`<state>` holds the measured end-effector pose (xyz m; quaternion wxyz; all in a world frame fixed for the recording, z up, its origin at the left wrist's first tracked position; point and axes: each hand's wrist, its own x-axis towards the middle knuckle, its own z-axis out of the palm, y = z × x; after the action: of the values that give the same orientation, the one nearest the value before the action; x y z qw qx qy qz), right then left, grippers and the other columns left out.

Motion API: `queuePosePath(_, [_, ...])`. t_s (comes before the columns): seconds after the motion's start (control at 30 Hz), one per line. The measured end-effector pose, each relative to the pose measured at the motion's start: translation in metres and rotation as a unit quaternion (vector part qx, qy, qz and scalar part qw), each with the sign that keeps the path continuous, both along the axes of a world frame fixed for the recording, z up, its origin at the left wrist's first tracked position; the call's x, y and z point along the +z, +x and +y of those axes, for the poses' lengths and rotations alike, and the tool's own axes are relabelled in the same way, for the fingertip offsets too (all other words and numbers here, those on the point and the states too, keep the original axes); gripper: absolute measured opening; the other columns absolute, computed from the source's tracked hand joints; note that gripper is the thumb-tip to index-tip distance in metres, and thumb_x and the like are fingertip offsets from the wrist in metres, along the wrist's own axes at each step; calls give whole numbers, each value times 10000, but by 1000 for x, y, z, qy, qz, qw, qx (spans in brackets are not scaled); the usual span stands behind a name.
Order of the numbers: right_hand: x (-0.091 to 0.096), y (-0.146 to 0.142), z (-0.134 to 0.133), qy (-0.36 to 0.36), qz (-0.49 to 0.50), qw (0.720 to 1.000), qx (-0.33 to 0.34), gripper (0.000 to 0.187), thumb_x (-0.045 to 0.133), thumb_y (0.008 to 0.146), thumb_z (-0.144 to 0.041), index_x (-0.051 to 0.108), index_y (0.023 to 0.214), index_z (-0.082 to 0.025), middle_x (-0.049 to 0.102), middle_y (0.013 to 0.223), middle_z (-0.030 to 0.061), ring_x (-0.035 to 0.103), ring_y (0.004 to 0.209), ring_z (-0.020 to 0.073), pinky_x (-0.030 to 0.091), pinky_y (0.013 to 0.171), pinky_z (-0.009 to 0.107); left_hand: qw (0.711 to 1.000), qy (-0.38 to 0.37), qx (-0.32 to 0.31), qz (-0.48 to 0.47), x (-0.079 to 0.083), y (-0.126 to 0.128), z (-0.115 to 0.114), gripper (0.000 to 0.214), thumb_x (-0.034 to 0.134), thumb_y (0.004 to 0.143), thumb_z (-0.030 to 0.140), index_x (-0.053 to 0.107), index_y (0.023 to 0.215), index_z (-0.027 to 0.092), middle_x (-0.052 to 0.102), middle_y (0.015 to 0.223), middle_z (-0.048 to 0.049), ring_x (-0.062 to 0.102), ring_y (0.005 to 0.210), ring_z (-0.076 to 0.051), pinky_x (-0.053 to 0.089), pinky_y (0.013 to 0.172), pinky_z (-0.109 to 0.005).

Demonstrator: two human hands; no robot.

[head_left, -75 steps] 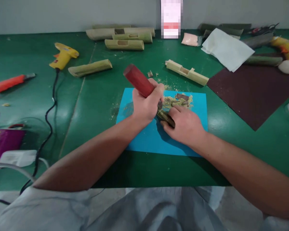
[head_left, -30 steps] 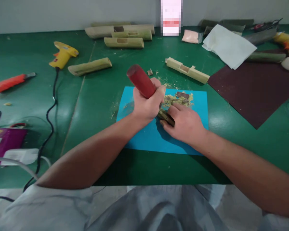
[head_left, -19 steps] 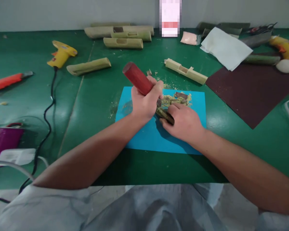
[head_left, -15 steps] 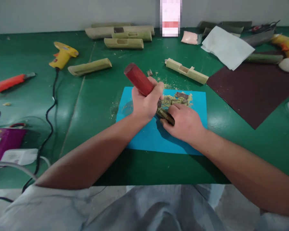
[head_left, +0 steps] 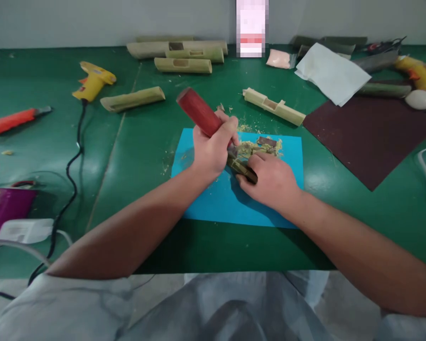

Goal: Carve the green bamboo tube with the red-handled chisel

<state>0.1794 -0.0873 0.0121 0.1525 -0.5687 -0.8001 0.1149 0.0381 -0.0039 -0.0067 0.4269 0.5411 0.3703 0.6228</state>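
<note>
My left hand (head_left: 213,144) is closed around the thick red handle of a chisel (head_left: 199,112), which slants down to the right. Part of its metal end shows by the bamboo piece; the tip is hard to make out. My right hand (head_left: 271,177) grips the short, dark green bamboo piece (head_left: 239,166) by its right end, pressing it down on the blue sheet (head_left: 230,203). My fingers hide that end of the bamboo. Just beyond both hands lie pale bamboo shavings (head_left: 246,148) and a small brown scrap (head_left: 267,141).
A notched bamboo tube (head_left: 275,106) lies beyond the sheet, with more bamboo tubes (head_left: 182,65) at the back. On the left are a yellow glue gun (head_left: 94,80), its black cord, and an orange utility knife (head_left: 12,123). Brown sandpaper (head_left: 369,137) and white paper (head_left: 330,73) lie right.
My left hand and the chisel have shifted slightly left and away from me along the bamboo. My right hand keeps its hold in the same place.
</note>
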Motion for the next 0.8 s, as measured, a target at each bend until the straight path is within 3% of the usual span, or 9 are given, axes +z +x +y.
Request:
queuePosePath(0.1, [0, 0, -1, -3, 5, 1000, 1, 210, 583, 931, -369, 665, 944, -176, 704, 964, 98, 631, 890, 237, 350, 657, 319, 999, 8, -31, 19, -2, 1, 3, 444, 788, 851, 509, 527, 614, 239, 508, 538, 21, 441, 547, -126, 349, 571, -361])
queuePosePath(0.2, [1, 0, -1, -9, 4, 1000, 4, 205, 582, 932, -362, 666, 959, -177, 705, 969, 100, 626, 883, 235, 334, 649, 318, 1000, 6, -19, 21, -3, 2, 2, 452, 785, 851, 512, 532, 600, 234, 501, 541, 26, 420, 542, -111, 337, 563, -348])
queuePosePath(0.43, [-1, 0, -1, -1, -5, 1000, 5, 216, 579, 937, -373, 667, 952, -177, 700, 959, 101, 617, 882, 240, 359, 680, 330, 999, -13, 23, 32, 5, 5, -3, 398, 763, 837, 328, 523, 535, 233, 501, 522, 24, 438, 505, -109, 351, 526, -343])
queuePosePath(0.63, [-2, -2, -5, 12, -9, 1000, 13, 219, 564, 953, -367, 671, 963, -176, 694, 949, 103, 611, 875, 237, 364, 679, 329, 997, 49, -33, 42, 9, 3, -7, 369, 714, 781, 238, 505, 477, 234, 438, 457, 32, 366, 443, -91, 244, 453, -344])
queuePosePath(0.8, [-3, -2, -6, 40, -20, 999, 13, 202, 567, 947, -342, 673, 915, -174, 693, 938, 107, 614, 885, 239, 372, 685, 332, 1000, 0, 1, -7, 9, 0, -14, 321, 618, 686, 122, 453, 429, 223, 393, 424, 43, 338, 414, -86, 201, 438, -329])
